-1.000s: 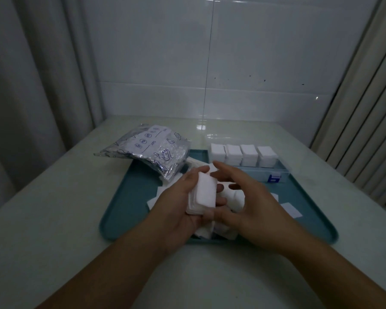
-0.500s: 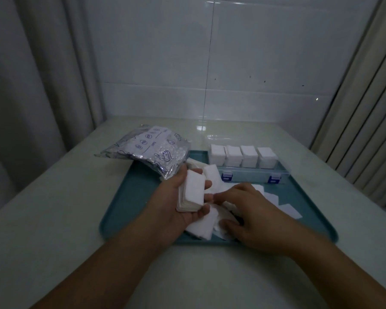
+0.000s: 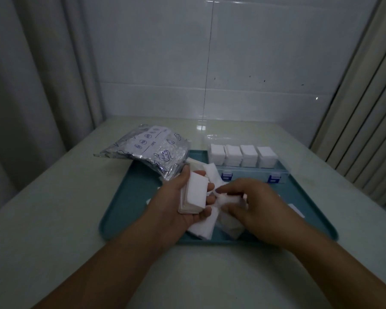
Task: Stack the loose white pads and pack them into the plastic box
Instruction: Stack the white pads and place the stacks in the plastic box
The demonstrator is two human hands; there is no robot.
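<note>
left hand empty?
No, the left hand grips a stack of white pads above the teal tray.

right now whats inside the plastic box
Four stacks of white pads stand side by side in the plastic box. Its floor beneath them is covered.

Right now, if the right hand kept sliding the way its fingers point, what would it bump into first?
Most likely the stack of pads held in the left hand. The right hand points leftward across the tray, its fingertips pinching a loose pad close beside that stack. Depth is hard to judge.
</note>
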